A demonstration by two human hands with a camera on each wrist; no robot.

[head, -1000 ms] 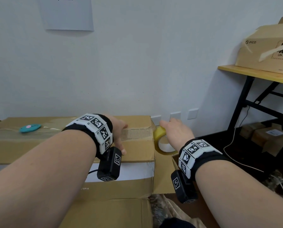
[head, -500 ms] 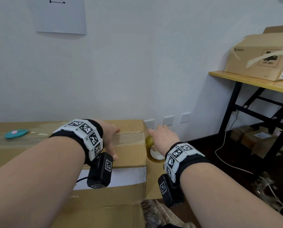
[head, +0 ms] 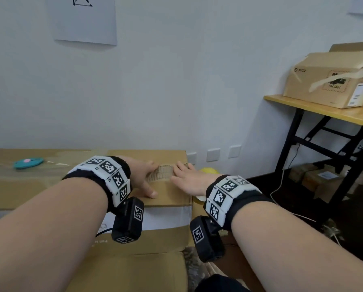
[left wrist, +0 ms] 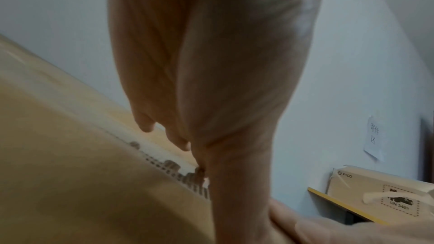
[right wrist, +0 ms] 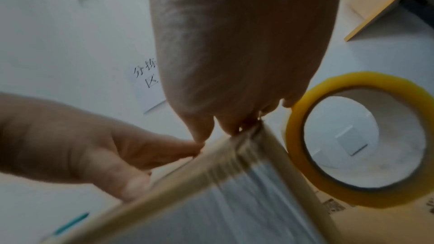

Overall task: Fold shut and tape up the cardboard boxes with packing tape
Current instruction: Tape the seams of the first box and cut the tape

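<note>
We see a paper sheet (head: pixel 84 20) on the wall, three wall sockets (head: pixel 213 154) low down, and a white cable (head: pixel 278 186) (trailing) beneath the wooden worktop (head: pixel 324 110).

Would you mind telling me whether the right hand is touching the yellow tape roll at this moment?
Apart. The head view shows the right hand lying flat on the cardboard box, while the yellow tape roll sits beyond the box's edge, clear of the fingers.
</note>
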